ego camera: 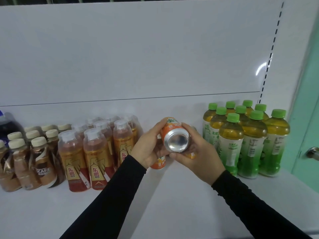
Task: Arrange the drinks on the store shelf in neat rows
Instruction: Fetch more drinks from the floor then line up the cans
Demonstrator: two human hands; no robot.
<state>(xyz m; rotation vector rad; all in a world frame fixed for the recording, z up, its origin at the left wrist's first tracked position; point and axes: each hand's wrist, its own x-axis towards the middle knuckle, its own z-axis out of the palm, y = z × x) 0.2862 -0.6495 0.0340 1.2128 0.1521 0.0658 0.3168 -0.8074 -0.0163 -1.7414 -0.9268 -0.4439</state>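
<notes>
An orange drink can (174, 133) is held tipped over above the white shelf (155, 204), its silver bottom facing me. My left hand (148, 147) grips its left side and my right hand (196, 152) grips its right side and underside. Below the hands stand other orange cans (158, 163), mostly hidden by the hands. Rows of drinks stand on the shelf: green-capped tea bottles (248, 138) at the right, gold-and-red energy drink bottles (100, 149) left of centre, and brown coffee bottles (31, 157) at the far left.
A dark bottle with a blue label (6, 125) stands at the back left. The shelf's white back panel (138, 57) rises behind the drinks, with a slotted upright (271, 54) at the right. A pale green door with a metal knob (313, 153) is at the far right.
</notes>
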